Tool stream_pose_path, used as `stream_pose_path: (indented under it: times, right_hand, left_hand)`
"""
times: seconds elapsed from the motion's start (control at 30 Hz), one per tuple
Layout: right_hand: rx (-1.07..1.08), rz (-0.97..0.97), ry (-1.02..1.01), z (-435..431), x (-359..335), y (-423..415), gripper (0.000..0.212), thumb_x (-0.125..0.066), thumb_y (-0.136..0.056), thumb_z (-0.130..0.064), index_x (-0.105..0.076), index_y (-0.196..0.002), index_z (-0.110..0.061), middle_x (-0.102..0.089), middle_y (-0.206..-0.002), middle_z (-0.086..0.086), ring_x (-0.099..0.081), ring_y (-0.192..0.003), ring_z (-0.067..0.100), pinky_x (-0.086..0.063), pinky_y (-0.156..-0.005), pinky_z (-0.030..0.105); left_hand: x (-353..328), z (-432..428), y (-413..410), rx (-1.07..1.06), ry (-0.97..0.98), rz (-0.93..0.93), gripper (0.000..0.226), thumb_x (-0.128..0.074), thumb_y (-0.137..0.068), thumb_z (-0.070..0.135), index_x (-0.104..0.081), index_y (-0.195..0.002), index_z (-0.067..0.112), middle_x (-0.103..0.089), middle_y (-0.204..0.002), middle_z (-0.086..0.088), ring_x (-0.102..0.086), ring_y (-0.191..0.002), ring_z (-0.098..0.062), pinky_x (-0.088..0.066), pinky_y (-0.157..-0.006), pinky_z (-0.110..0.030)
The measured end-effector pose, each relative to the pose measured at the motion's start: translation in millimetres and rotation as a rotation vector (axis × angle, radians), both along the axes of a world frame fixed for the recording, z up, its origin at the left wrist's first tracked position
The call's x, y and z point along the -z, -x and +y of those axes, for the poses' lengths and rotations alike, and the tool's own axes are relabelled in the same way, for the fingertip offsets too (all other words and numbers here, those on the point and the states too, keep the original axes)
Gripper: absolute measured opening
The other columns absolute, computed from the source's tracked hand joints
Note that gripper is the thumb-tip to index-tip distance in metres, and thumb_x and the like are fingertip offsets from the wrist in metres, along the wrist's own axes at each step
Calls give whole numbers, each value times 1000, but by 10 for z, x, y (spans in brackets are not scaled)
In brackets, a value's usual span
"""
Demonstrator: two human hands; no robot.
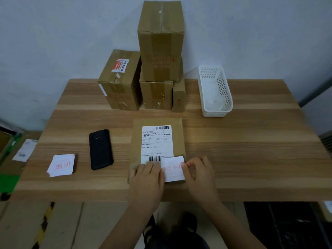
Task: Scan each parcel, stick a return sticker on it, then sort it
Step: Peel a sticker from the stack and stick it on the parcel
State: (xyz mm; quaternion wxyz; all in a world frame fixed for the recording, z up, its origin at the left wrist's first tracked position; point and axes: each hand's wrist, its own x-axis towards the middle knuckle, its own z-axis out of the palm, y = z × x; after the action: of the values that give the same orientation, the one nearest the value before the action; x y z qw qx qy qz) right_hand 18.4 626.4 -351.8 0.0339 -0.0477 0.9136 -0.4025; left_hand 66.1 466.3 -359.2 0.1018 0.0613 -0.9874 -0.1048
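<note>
A flat brown parcel (158, 121) with a white shipping label (156, 142) lies on the wooden table (251, 150) near its front edge. A white return sticker (173, 168) with red characters lies on the parcel's near right corner. My left hand (146, 178) rests flat on the parcel's near edge, fingers at the sticker's left side. My right hand (198, 172) pinches the sticker's right edge with curled fingers. A stack of return stickers (62, 165) sits at the left, and a black phone (100, 150) lies between that stack and the parcel.
Several cardboard boxes (159, 56) are stacked at the back against the wall. A white perforated basket (214, 91) stands at the back right. Flattened cardboard (53, 225) lies on the floor below the table's front edge, and labelled parcels (25, 150) sit on the floor at the left.
</note>
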Motion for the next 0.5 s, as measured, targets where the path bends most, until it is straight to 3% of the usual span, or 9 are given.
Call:
stream_pose_path:
  times: [0.17,0.37,0.5]
  right_hand:
    - [-3,-30,-3,12,-7,-43,17,-58,-93,-36,-51,-80,-27,-41,-89,-17,-46,-88,10,-33,-75,28]
    - [-2,-37,-40,12,14,-61,17,-59,-92,-37,-52,-81,-26,-42,-91,-13,-43,-90,9,-31,-77,28]
    - [7,-12,-86,7,1,-75,24,-64,-88,-38,-47,-75,-27,-43,-89,-11,-43,-88,10,-28,-72,18]
  left_hand:
    - [21,41,-36,3,41,-3,33,-36,-93,35,-63,-85,18,-62,-86,-1,-57,-76,-23,-42,-68,-38]
    - [35,19,-38,13,55,7,33,-39,-90,35,-66,-86,16,-63,-83,-1,-58,-74,-24,-40,-66,-37]
    - [28,3,-30,26,33,7,33,-42,-87,37,-63,-77,14,-61,-75,-2,-59,-72,-25,-43,-66,-36]
